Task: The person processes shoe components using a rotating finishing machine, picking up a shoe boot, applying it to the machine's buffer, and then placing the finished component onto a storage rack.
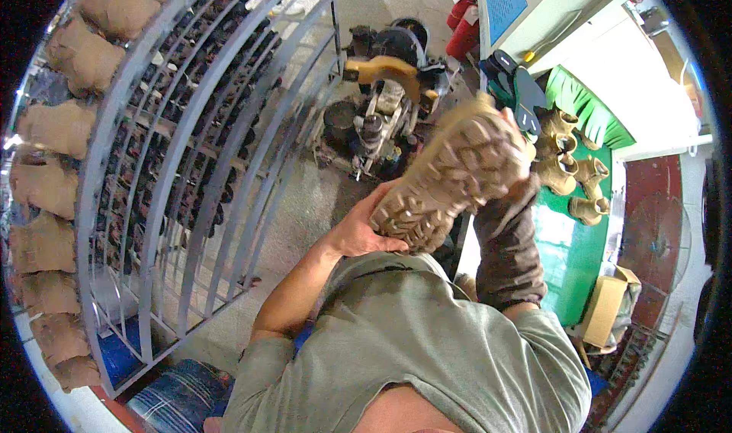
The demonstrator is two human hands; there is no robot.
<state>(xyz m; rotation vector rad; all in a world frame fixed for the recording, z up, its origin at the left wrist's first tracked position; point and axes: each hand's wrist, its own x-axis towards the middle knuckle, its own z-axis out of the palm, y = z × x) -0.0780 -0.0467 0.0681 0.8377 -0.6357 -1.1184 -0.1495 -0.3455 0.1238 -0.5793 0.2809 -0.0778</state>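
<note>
Held up in front of my chest is a tan boot, its chunky lugged sole turned toward the camera. My left hand grips the heel end, thumb along the sole's edge and fingers around the side. At the toe end my right hand holds the boot from the right; most of its fingers are hidden behind it. A dark brown sleeve covers my right forearm, while the left forearm is bare.
A grey metal rack with dark footwear stands at left. Beyond the boot is a machine with a yellow part. Several tan boots stand on a green-topped table at right, near dark insoles and a cardboard box. Red extinguishers stand behind.
</note>
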